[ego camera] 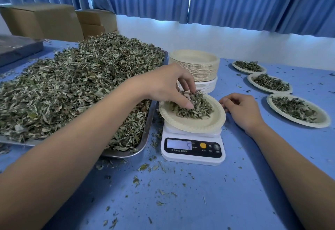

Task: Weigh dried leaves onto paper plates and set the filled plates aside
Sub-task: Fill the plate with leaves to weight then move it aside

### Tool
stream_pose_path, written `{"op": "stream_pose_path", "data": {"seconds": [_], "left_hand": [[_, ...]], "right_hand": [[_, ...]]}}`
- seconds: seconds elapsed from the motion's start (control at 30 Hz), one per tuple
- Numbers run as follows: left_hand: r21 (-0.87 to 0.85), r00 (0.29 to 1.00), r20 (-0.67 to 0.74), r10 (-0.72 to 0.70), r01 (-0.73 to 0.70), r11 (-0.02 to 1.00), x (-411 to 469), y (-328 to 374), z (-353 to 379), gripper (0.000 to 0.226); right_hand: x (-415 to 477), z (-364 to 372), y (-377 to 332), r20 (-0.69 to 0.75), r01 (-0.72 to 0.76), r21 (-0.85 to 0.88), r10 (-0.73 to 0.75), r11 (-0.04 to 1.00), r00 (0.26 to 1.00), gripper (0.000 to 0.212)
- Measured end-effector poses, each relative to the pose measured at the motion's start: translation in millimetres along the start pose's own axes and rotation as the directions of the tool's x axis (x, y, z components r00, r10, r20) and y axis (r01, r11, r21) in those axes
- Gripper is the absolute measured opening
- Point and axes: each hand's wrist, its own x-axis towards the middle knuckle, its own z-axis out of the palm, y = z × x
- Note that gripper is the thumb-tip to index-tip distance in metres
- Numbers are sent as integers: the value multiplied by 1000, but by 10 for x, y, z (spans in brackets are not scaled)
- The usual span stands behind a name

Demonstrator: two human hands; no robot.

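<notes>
Person, 2 forearms in view, entering from the lower left and lower right of the frame. Both bare from frame edge to wrist: no sleeves, gloves, watch, bracelets or rings visible. Left hand [167,83], centre of frame: bare, thumbnail short, unpainted, pale sheen. Right hand [240,110], right of centre: bare, nails mostly hidden. No markings seen.

A small packing workroom: heaped dried leaves [72,84] in a steel tray [145,139], digital scale [193,148], stacked paper plates [194,64], cardboard boxes [41,21] on a blue bench [199,193].
</notes>
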Motion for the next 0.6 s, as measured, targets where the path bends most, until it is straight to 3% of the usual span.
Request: {"op": "stream_pose_path", "data": {"seconds": [0.13,0.23,0.33,0.43,0.5,0.6], "left_hand": [[-60,998,-52,-22,19,998,-56,-43,-158,34],[48,983,-162,-91,100,994,-60,-177,-293,23],[299,950,-54,-309,310,902,-89,-398,-387,17],[487,843,98,-529,423,764,-111,-574,-333,32],[517,821,128,-556,423,744,-99,-631,-265,37],[430,852,87,-517,436,791,-71,-637,-240,21]], "right_hand": [[-4,1,-6,-3,-1,3,1,1000,1000,21],[-4,0,-7,-1,-7,7,7,1000,1000,22],[-4,5,-6,-3,-5,8,5,1000,1000,22],[-1,7,-9,-6,-9,7,9,1000,1000,21],[-2,5,-8,-4,-4,13,4,1000,1000,21],[-6,6,0,-4,11,5,-11,1000,1000,21]]}}
